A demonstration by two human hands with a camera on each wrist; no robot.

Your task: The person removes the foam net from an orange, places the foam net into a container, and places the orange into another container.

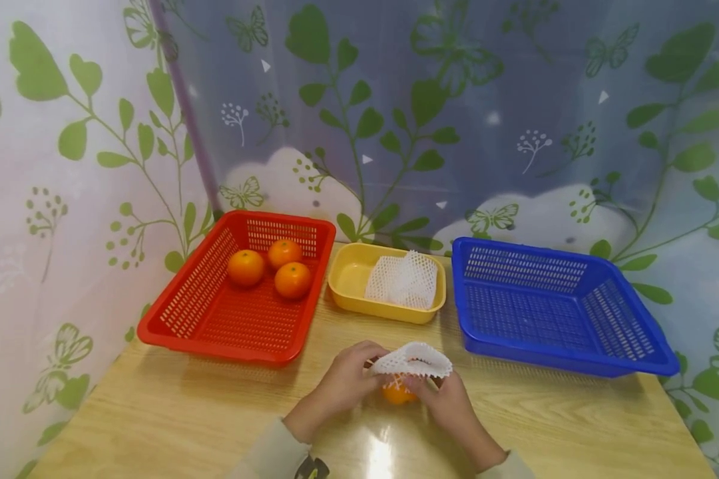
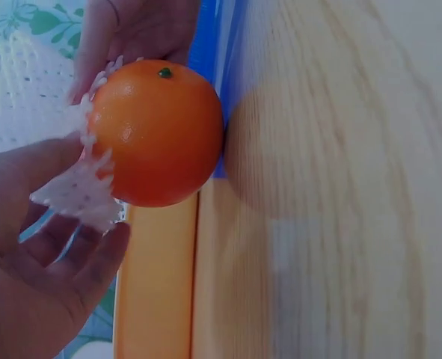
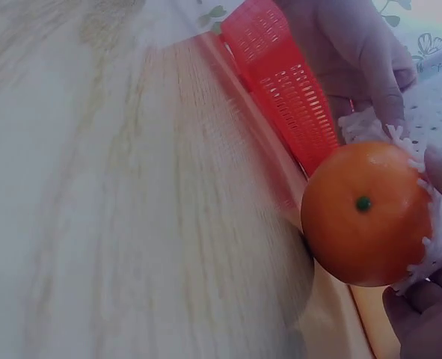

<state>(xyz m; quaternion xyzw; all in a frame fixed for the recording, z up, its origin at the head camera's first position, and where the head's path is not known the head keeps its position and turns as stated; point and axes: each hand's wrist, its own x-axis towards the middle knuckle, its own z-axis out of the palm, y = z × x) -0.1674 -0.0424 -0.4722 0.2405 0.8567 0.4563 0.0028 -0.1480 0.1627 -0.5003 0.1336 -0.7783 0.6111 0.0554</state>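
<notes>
An orange (image 1: pixel 399 394) with a green stem end rests on the table, partly inside a white foam fruit net (image 1: pixel 403 364). The net's wide rim stands above the orange, while its other edge clings round part of the fruit. In the left wrist view, the left hand (image 2: pixel 48 247) pinches the net (image 2: pixel 75 191) between thumb and fingers, beside the orange (image 2: pixel 157 138). On the opposite side, the right hand (image 1: pixel 452 407) holds the net with thumb and fingers. The right wrist view shows the bare stem side of the orange (image 3: pixel 366 217); some fingertips hide behind the net.
At the back left, a red basket (image 1: pixel 263 346) contains three oranges (image 1: pixel 245 268). A yellow tray (image 1: pixel 350 279) in the middle holds white foam nets (image 1: pixel 403 279). To the right stands a blue basket (image 1: pixel 533 319). A patterned curtain (image 1: pixel 395 133) hangs behind them.
</notes>
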